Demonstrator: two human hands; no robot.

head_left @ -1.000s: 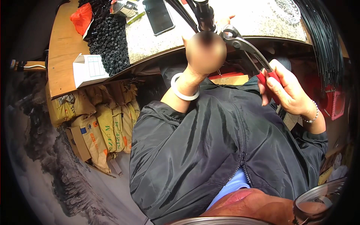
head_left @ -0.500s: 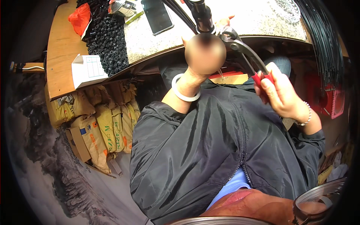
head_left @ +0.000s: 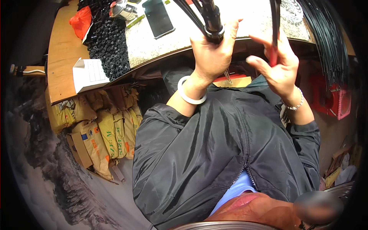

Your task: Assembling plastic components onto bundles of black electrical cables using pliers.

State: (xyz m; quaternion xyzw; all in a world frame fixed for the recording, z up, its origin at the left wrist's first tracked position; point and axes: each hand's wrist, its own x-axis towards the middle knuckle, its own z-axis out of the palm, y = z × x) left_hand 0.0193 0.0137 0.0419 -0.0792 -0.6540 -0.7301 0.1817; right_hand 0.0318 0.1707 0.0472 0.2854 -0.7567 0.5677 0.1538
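Observation:
My left hand [head_left: 211,59] grips the lower end of a black umbrella frame [head_left: 212,23], a tube with a ringed end and thin dark rods beside it. The thumb points up along the tube's right side, and the far fingers are hidden. To the right, my right hand [head_left: 283,74] holds red-handled pliers [head_left: 274,27] upright in the palm, with the thumb and a finger stretched out toward the left hand. The pliers' head is out of view past the top edge. A gap separates the two hands.
A dark phone [head_left: 158,18] and a clear-lidded jar [head_left: 122,9] lie on the speckled tabletop. Left are a pile of small black parts [head_left: 109,50], a white box [head_left: 90,76] and a red bag [head_left: 80,22]. Black rods [head_left: 326,42] overhang the right edge; filled sacks [head_left: 96,143] stand below.
The pliers have moved away from the tube's end and swung upright in my right hand, whose fingers have loosened and spread. My left hand keeps its place on the frame.

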